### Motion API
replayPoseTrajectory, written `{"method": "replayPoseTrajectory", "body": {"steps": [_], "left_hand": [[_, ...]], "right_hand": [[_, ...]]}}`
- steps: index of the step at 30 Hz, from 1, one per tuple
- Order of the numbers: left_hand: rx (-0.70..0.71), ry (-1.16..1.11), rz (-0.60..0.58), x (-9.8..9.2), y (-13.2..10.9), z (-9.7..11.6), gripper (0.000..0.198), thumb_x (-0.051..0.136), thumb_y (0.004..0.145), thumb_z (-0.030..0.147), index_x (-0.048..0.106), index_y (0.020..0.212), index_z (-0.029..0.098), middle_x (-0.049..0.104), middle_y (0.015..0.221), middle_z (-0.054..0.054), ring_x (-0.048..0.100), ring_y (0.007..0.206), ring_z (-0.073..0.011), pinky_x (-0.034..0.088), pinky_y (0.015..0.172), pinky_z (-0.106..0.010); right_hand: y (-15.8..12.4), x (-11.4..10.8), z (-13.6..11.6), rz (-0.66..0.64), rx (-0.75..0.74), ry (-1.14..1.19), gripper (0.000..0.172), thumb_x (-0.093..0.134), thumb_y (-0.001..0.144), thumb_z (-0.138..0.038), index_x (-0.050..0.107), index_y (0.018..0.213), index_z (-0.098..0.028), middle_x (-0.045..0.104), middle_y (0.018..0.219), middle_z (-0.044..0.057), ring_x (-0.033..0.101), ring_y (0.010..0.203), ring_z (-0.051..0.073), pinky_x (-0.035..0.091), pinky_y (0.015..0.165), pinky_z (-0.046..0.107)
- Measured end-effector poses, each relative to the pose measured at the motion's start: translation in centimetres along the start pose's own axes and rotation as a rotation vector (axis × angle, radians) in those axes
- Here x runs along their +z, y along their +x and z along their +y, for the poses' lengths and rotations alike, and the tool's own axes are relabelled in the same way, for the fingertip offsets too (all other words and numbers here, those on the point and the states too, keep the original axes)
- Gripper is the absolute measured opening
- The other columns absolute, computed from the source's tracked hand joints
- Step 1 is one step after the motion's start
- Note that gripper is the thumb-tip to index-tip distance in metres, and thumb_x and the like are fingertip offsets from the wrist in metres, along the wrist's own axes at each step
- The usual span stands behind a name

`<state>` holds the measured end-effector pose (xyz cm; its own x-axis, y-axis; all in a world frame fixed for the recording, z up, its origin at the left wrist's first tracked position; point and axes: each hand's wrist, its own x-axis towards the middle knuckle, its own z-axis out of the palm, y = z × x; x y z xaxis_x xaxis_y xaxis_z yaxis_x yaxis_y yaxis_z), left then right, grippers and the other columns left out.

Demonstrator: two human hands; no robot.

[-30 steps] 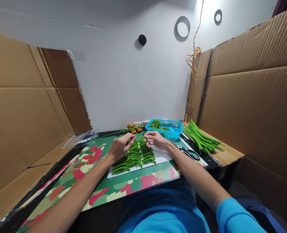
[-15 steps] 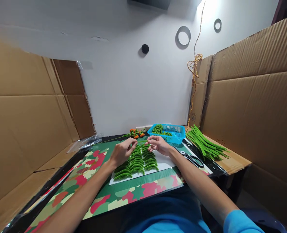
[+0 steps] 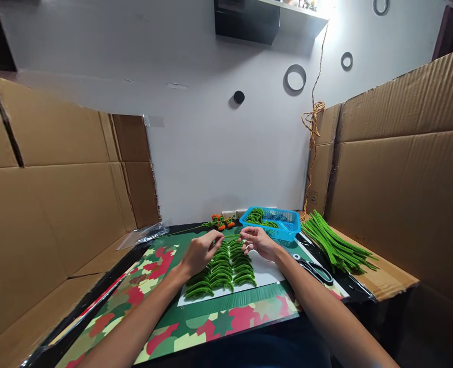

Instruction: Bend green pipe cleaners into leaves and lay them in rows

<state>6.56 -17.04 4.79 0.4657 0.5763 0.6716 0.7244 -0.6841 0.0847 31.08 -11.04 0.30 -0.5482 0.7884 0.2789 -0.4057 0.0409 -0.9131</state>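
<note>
Between my two hands runs a short green pipe cleaner (image 3: 232, 236), roughly level above the far end of the laid-out pieces. My left hand (image 3: 202, 250) pinches one end with thumb and fingers. The other end is pinched in my right hand (image 3: 263, 243), whose lower fingers curl loosely. Below them, several curved green fuzzy pieces (image 3: 221, 270) lie in three columns on a white sheet (image 3: 265, 276). My left hand partly covers the left column.
A blue basket (image 3: 287, 234) at the back holds more green pieces. Orange flowers (image 3: 221, 225) lie left of it. Scissors (image 3: 318, 271) and a bundle of green pipe cleaners (image 3: 337, 243) lie at right. Cardboard walls (image 3: 398, 179) stand on both sides.
The camera view has tilted up a little, so everything sits lower in the picture. Both hands keep the pipe cleaner in nearly the same place over the sheet.
</note>
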Motion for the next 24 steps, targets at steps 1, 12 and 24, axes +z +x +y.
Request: {"method": "replayPoseTrajectory", "body": {"steps": [1,12,24], "left_hand": [[0.005,-0.001,-0.002,-0.03,0.00,0.06,0.029,0.045,0.107,0.035,0.068,0.100,0.020,0.073,0.089,-0.002,0.065,0.069,-0.0139,0.048,0.067,-0.025],[0.058,-0.013,-0.061,0.12,-0.31,0.53,0.028,0.043,0.109,0.034,0.067,0.103,0.021,0.074,0.092,-0.003,0.067,0.075,-0.0147,0.051,0.071,-0.026],[0.094,-0.018,-0.047,0.02,-0.58,0.81,0.022,0.044,0.110,0.030,0.064,0.109,0.022,0.075,0.094,-0.002,0.068,0.070,-0.0134,0.051,0.066,-0.024]], "right_hand": [[0.01,0.01,0.02,0.004,-0.001,-0.002,0.055,0.097,0.066,-0.055,0.068,0.093,-0.017,0.073,0.086,0.001,0.070,0.062,0.013,0.058,0.058,0.027],[0.19,-0.22,0.52,0.036,-0.013,-0.007,0.052,0.098,0.065,-0.055,0.070,0.087,-0.017,0.073,0.081,0.002,0.067,0.058,0.014,0.055,0.055,0.028],[0.41,-0.08,0.58,0.052,-0.017,-0.027,0.053,0.097,0.064,-0.058,0.068,0.082,-0.017,0.068,0.074,0.000,0.064,0.055,0.012,0.053,0.052,0.027]]}}
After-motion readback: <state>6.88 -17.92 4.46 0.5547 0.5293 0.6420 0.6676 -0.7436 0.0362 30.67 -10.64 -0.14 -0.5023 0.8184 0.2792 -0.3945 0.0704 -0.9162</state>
